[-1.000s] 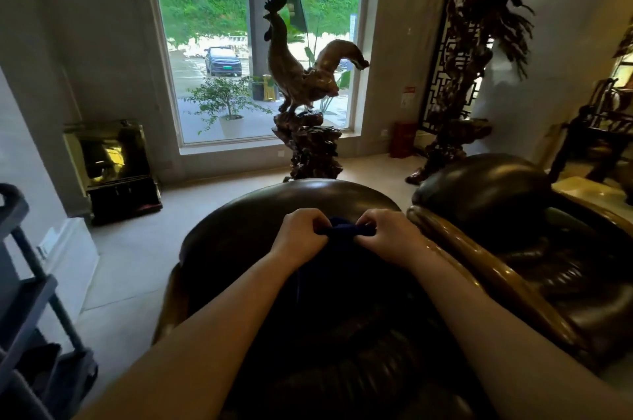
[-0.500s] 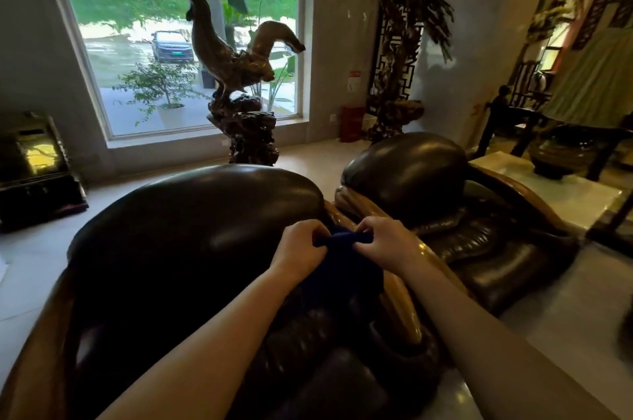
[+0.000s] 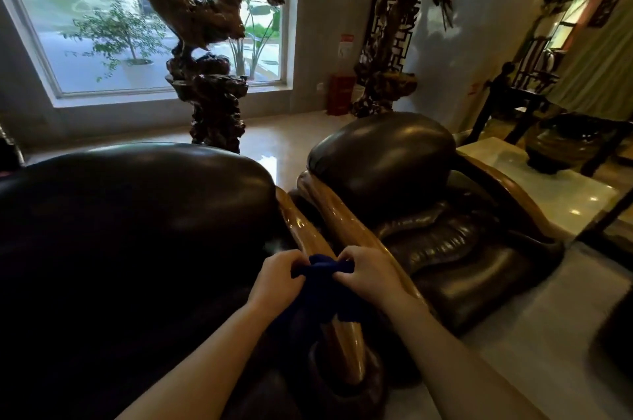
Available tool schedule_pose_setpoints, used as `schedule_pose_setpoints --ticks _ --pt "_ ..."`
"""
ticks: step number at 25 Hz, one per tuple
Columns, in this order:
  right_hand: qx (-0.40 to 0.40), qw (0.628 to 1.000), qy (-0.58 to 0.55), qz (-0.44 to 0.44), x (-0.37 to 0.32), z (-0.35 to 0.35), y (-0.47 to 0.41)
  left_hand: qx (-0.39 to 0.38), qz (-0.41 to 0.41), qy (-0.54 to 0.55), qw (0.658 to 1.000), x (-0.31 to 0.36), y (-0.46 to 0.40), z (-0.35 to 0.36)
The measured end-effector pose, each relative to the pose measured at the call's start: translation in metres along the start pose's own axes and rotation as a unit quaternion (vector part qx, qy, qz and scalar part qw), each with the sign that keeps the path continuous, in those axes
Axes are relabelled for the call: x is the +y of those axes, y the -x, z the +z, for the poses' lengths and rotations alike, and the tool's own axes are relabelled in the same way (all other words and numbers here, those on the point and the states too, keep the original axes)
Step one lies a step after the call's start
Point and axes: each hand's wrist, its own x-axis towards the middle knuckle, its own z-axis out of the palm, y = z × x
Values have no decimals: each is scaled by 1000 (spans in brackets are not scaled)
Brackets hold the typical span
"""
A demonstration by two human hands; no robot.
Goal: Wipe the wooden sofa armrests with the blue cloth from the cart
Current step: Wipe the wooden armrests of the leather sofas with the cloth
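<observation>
Both my hands hold the dark blue cloth (image 3: 323, 286) bunched between them. My left hand (image 3: 279, 277) grips its left end and my right hand (image 3: 364, 274) its right end. The cloth hangs just over the glossy wooden armrest (image 3: 301, 231) on the right side of the near dark leather sofa (image 3: 137, 214). I cannot tell whether the cloth touches the wood. A second armchair (image 3: 387, 159) stands to the right, and its own wooden armrest (image 3: 349, 224) runs alongside the first.
A carved wooden rooster sculpture (image 3: 202, 28) stands on a stump before the window (image 3: 102, 28). A carved tree sculpture (image 3: 390, 42) and a red box (image 3: 340, 94) are by the wall. A pale table (image 3: 534, 186) with a dark bowl (image 3: 561, 145) lies to the right.
My view has swung right and down, away from the cart. Both hands, still holding the cloth, have moved from over the sofa back to the right wooden armrest.
</observation>
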Motion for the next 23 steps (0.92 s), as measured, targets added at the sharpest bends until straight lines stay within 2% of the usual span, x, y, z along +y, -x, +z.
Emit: schedule_pose_setpoints --ticks 7,13,23 --pt "-2 998 -33 -50 93 10 -104 59 -51 -25 997 -11 -96 72" --pt "-72 992 9 -103 178 60 -183 84 -138 -49 986 -57 -149 156" --pt "-116 985 -39 -122 239 159 -245 93 -199 -88 972 -151 -185 218"
